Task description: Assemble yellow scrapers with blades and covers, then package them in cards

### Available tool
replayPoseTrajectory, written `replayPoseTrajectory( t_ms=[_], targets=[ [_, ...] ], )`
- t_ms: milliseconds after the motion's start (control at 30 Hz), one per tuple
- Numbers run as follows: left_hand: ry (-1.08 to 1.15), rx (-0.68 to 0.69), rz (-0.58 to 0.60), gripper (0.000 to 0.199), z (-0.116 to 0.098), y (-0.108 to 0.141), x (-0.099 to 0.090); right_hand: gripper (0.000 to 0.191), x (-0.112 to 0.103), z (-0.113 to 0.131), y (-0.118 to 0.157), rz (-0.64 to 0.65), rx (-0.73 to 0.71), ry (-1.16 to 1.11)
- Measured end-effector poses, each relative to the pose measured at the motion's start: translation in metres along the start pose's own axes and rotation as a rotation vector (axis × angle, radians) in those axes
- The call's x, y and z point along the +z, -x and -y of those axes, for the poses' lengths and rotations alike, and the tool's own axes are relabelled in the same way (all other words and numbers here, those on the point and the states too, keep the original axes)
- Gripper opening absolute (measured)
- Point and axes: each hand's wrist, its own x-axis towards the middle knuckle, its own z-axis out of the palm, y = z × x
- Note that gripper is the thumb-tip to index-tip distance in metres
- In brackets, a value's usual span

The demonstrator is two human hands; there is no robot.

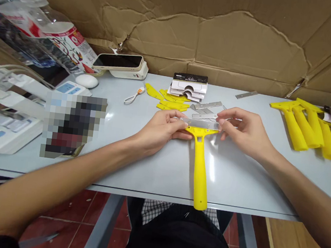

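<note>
A yellow scraper handle [200, 172] lies in front of me, its grip pointing toward my body and past the table's front edge. Across its wide head sits a flat metal blade [203, 124]. My left hand [160, 127] pinches the left end of the head and blade between thumb and fingers. At the opposite end, the thumb and fingers of my right hand [245, 129] close on the blade's right corner. Just beyond the hands are several loose metal blades [211, 106] and a pile of flat yellow plastic pieces [172, 105].
Several yellow handles [299, 126] are grouped at the right. Small blade boxes [189, 86] stand at the back, near a single blade [246, 95]. On the left are a phone [120, 61], a white mouse [86, 81], power strips [10, 133] and bottles [70, 40]. Cardboard [224, 38] walls the back.
</note>
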Motion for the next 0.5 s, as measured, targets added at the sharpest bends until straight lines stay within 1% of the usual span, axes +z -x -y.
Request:
replayPoseTrajectory(
  t_ms=[33,100,200,267,367,500],
  targets=[
    [0.0,0.002,0.002,0.015,-0.0001,0.0003,0.0,0.014,0.0,0.001,-0.001,0.011,0.096,-0.059],
    [-0.003,0.002,0.0,0.019,-0.0007,0.0009,0.0006,0.016,-0.0001,0.0017,-0.0031,0.073,0.236,-0.158],
    [-0.017,0.005,-0.014,0.028,-0.0025,0.0023,0.0024,0.024,0.0,0.0015,-0.0045,0.161,0.361,-0.276],
    [-0.031,0.011,-0.008,0.029,-0.0035,0.0036,0.0033,0.027,0.0006,0.0019,-0.004,0.194,0.412,-0.332],
    [-0.053,0.014,0.008,0.028,-0.0039,0.0054,0.0036,0.026,0.0019,0.0028,-0.0023,0.203,0.456,-0.388],
    [-0.08,0.022,0.028,0.03,-0.0023,0.0063,0.0024,0.023,0.0047,0.0021,-0.0009,0.148,0.479,-0.445]
  ],
)
